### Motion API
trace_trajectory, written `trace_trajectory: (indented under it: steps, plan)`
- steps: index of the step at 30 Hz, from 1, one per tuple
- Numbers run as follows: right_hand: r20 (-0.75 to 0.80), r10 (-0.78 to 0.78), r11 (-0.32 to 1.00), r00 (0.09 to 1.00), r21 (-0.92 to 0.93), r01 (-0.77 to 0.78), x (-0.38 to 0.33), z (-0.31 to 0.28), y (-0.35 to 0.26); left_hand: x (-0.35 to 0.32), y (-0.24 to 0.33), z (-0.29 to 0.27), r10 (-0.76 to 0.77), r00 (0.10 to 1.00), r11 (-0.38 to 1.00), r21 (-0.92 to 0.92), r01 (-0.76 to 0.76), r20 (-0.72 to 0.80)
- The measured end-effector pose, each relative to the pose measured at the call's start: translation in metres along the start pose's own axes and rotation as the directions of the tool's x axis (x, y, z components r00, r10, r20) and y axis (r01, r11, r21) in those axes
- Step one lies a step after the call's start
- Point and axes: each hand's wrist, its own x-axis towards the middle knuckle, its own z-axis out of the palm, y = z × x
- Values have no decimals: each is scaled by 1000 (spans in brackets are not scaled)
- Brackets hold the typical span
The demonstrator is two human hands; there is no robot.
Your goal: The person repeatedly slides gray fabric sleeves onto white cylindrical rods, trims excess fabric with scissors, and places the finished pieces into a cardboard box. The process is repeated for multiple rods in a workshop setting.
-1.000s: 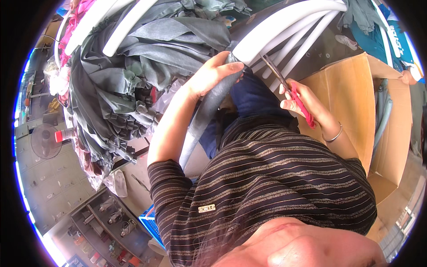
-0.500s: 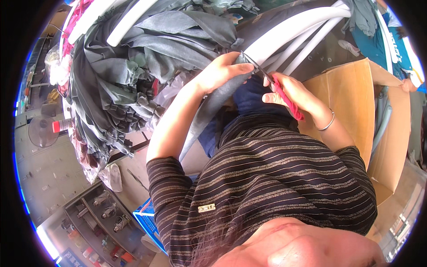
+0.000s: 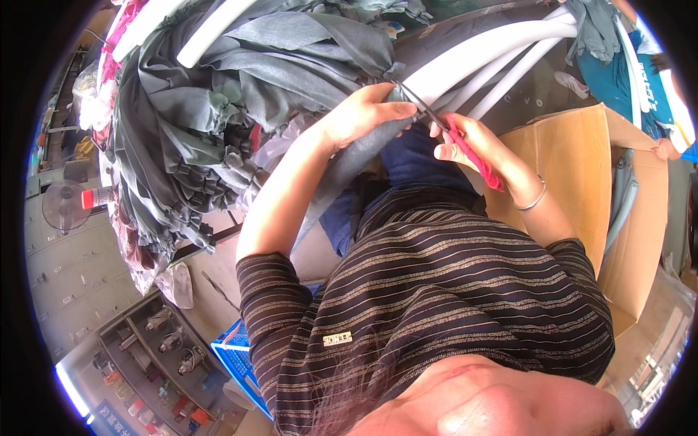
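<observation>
Clearly, the biggest thing before us is a heap of rumpled dark grey cloth (image 3: pixel 298 65), filling the upper left of the frame. Next comes an open brown cardboard box (image 3: pixel 556 167) at the right, with long grey pieces standing inside it. Between heap and box, at the upper centre, a thick, curved, smooth white tube (image 3: pixel 480 58) arches beside other white tubes. Smaller is the long, narrow grey cloth piece (image 3: pixel 356 156) just left of centre, slanting from our fingertips down behind our left forearm. Our left hand (image 3: pixel 367 116) grasps its upper end, thumb along the top. Our right hand (image 3: pixel 472 142) is closed around the red-wrapped handles of dark metal scissors (image 3: pixel 471 154), whose blades point up and left to that same end; we cannot tell whether they touch the cloth. Smallest, a thin silvery bangle (image 3: pixel 534 198) circles our right wrist.
</observation>
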Motion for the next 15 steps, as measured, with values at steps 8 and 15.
trace_trajectory:
  steps: [8, 15]
  plan:
    - [-15, -103, 992, 995, -69, 101, 0, 4, 4, 2, -1, 3, 42, 999, 999, 5, -42, 8]
    - [-123, -99, 968, 987, -242, 67, 1, 3, -1, -2, 10, 0, -19, 1000, 999, -42, 19, -15]
